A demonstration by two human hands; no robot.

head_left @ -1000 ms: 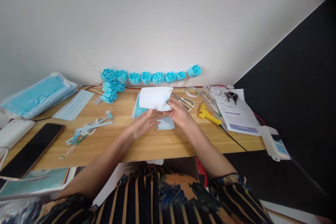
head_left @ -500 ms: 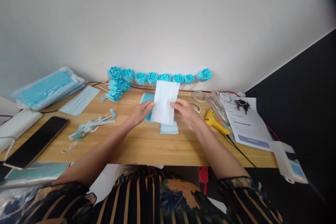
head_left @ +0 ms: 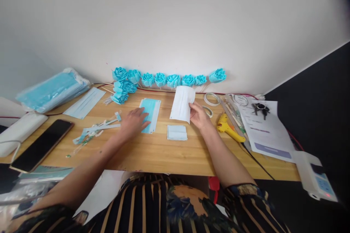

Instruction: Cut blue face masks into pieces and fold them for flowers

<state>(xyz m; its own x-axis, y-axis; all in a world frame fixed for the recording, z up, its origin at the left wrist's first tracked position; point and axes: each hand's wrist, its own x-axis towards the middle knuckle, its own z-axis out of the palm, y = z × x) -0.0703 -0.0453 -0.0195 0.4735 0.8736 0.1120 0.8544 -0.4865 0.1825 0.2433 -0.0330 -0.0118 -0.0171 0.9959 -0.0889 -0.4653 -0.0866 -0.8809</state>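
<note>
White rectangular non-woven sheet (head_left: pixel 182 103) is pinched at its lower right corner by the right hand (head_left: pixel 199 116) and held raised above the wooden surface (head_left: pixel 164 153). Left hand (head_left: pixel 133 123) lies flat, fingers loosely spread, on the near end of the blue pleated face mask (head_left: pixel 151 110). Small folded pale-blue pad (head_left: pixel 177 132) lies between both hands, untouched.

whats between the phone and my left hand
A scatter of cut blue and white strips on the wooden table, between the phone and the left hand, in the head view.
</note>
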